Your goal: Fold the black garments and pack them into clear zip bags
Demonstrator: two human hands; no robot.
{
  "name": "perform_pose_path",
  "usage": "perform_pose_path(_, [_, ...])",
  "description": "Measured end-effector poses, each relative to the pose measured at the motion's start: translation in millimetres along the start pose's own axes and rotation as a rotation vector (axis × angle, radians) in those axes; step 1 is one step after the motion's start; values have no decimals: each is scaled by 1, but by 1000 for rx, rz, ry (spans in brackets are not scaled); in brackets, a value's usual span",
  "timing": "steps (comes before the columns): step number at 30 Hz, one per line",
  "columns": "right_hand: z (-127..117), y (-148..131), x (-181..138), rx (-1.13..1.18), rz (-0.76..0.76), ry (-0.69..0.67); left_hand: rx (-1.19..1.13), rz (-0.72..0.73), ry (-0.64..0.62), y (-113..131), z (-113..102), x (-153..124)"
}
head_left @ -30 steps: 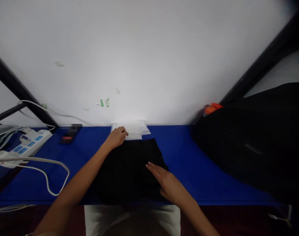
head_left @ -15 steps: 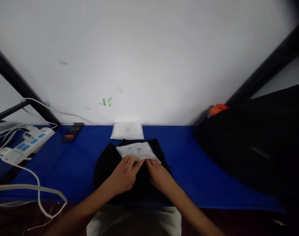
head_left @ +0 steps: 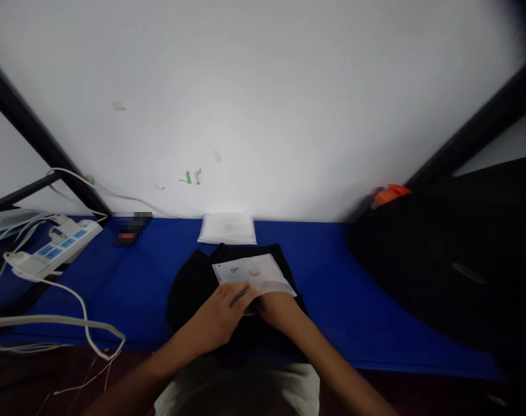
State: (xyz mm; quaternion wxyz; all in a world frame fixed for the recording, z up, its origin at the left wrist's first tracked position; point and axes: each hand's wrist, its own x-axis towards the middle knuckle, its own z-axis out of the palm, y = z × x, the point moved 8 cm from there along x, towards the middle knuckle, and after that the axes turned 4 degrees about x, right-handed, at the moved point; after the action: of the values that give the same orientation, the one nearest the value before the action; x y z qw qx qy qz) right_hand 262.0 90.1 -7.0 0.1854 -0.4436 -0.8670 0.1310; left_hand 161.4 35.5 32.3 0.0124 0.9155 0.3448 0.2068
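Note:
A frosted plastic bag [head_left: 263,267] with a dark handwritten mark and a round spot lies across a dark folded cloth [head_left: 193,286]. At the bag's near edge my left hand [head_left: 228,303] is closed, its fingers pinching the plastic. A narrow dark shape shows between those fingers; I cannot make out what it is. My right hand [head_left: 276,306] reaches under the bag's upper layer, apparently into its opening, and its fingers are hidden. Behind the cloth, against the wall, lies a flat stack of similar bags [head_left: 228,227].
On the left, a white power strip [head_left: 57,250] trails several cables over the front edge of the blue surface [head_left: 327,289]. A dark, partly pixelated object [head_left: 135,228] lies nearby. The right side holds a large black bag [head_left: 440,248] and an orange item [head_left: 391,194].
My right hand has slid further under the bag's upper layer, hiding its fingers. The bag has shifted slightly right and toward me. My left hand remains at its near edge.

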Motion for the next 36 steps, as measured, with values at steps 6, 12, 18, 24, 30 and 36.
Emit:
perform_pose_path(6, [-64,-40,-17,128,-324,352,-96,-51,445,-20,-46,-14])
perform_pose_path(12, [-85,-86,-21,27,-576,567,-132,-40,527,-13,-61,-7])
perform_pose_path(18, [-85,-89,-16,16,-630,523,-209,-92,531,-15,-58,-6])
perform_pose_path(24, [-83,-92,-11,6,-571,463,-161,-105,558,-17,-59,-6])
perform_pose_path(30, [-81,-92,-9,25,-590,442,-163,-107,582,-11,-60,-3])
perform_pose_path(36, [-96,-13,-23,-49,-438,565,-218,-223,727,-35,-83,-31])
